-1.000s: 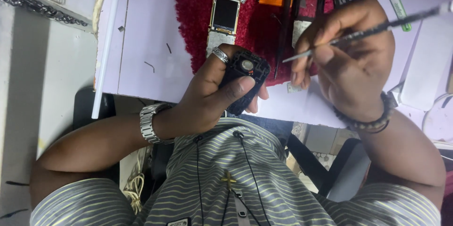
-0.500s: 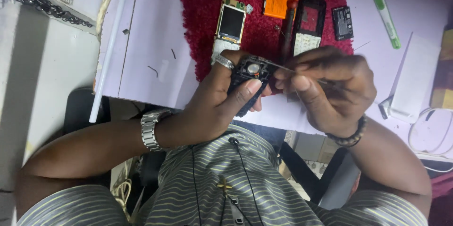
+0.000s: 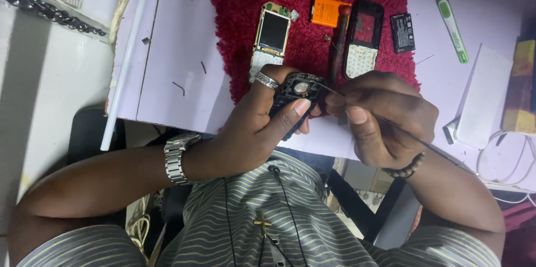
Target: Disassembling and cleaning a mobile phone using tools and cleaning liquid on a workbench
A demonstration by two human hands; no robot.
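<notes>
- Left hand point(image 3: 251, 133) closed around a black phone shell point(image 3: 296, 97), thumb pressed on its near edge, ringed finger curled over the far side; watch point(image 3: 177, 158) on the wrist.
- Shell held just above the table's near edge, a round silver part showing in its middle.
- Right hand point(image 3: 385, 119) pinched narrow on a thin metal pick point(image 3: 357, 105), tip touching the shell beside the round part; bead bracelet point(image 3: 405, 169) on the wrist.
- On the red mat point(image 3: 234, 32) beyond the hands: a phone board with screen point(image 3: 271, 38), an orange battery point(image 3: 328, 11), a dark screwdriver point(image 3: 338, 44) and a black front cover with keypad point(image 3: 362, 38), side by side.
- Off the mat to the right, on the pale table point(image 3: 167, 66): a small black battery point(image 3: 401, 32), then a green-and-white toothbrush point(image 3: 446, 16).
</notes>
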